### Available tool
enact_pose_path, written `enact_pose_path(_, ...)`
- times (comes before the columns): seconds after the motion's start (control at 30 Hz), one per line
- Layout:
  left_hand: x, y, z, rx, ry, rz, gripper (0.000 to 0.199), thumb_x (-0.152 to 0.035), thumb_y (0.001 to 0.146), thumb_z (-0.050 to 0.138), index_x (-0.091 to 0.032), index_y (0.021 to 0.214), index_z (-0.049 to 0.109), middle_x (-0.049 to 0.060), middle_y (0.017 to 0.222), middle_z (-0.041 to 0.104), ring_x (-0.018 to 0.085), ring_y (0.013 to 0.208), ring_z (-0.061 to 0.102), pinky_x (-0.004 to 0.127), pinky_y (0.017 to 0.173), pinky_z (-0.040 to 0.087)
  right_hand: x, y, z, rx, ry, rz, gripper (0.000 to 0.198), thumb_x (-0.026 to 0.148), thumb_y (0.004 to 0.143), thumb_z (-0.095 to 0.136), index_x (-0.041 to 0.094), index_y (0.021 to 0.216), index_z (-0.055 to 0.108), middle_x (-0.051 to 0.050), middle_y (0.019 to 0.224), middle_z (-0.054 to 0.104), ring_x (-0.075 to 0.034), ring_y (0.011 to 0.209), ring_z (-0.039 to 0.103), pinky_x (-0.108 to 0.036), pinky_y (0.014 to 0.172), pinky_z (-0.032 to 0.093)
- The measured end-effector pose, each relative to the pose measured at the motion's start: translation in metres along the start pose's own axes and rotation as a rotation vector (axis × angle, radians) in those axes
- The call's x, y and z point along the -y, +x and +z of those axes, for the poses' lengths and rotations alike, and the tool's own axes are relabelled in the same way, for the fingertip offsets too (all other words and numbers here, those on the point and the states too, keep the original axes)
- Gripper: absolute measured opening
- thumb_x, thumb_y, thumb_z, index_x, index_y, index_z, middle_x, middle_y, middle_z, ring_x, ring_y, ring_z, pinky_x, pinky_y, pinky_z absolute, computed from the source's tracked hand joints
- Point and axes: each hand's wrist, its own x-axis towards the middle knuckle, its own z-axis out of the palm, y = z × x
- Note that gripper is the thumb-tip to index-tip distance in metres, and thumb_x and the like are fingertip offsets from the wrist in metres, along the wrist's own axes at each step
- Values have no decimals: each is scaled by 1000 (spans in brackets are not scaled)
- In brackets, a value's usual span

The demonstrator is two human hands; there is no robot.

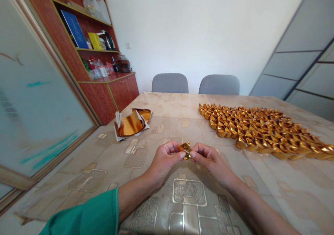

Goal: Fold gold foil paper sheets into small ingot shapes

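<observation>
Pinches a small gold foil piece [185,146] from both sides, thumb against fingers in the left hand [167,155] and likewise in the right hand [207,155]. Holds it over the table [169,104], directly between both hands. Seems midway through folding or shaping; probably calls next for careful thumb pressure along the creases, firm enough to set them, light enough not to tear the foil. Looks shiny, angular and creased, partly covered by fingers, hence impossible to read in full outline. Has curved gold sheets [130,124] left of and beyond the gold foil piece, and close-set rows of folded gold pieces [261,127] right of and beyond it.
</observation>
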Motion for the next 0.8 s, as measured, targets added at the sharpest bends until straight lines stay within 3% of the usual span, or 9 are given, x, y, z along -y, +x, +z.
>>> enact_pose_path(0.2, 0, -3, 3, 61, -51, -82, 34, -35, 71, 82, -15, 95, 68, 4, 90, 69, 13, 77, 61, 26, 72, 47, 2, 1, 3, -82, 30, -4, 42, 58, 80, 68, 20, 66, 57, 2, 62, 50, -14, 60, 41, -27, 57, 32)
enact_pose_path(0.4, 0, -1, 2, 51, 93, 4, 24, -34, 73, 79, -12, 75, 69, 1, 67, 65, 10, 63, 55, 22, 63, 42, 2, -1, 5, -51, 37, -4, 42, 57, 81, 68, 19, 66, 56, 3, 61, 48, -13, 59, 40, -27, 57, 31)
enact_pose_path(0.7, -5, -3, 3, 21, 113, 54, 26, -36, 70, 80, -13, 77, 69, 2, 74, 66, 12, 65, 57, 23, 64, 45, 1, 0, 3, -19, 14, -29, 37, 55, 78, 72, 21, 75, 58, 3, 65, 51, -13, 59, 41, -26, 54, 31)
enact_pose_path(0.8, -5, -3, 3, 34, 81, 48, 29, -39, 74, 77, -15, 88, 69, 4, 83, 68, 14, 71, 61, 26, 67, 48, 1, 0, 2, -55, -20, -64, 37, 54, 80, 70, 21, 73, 56, 3, 63, 49, -13, 58, 40, -27, 54, 31)
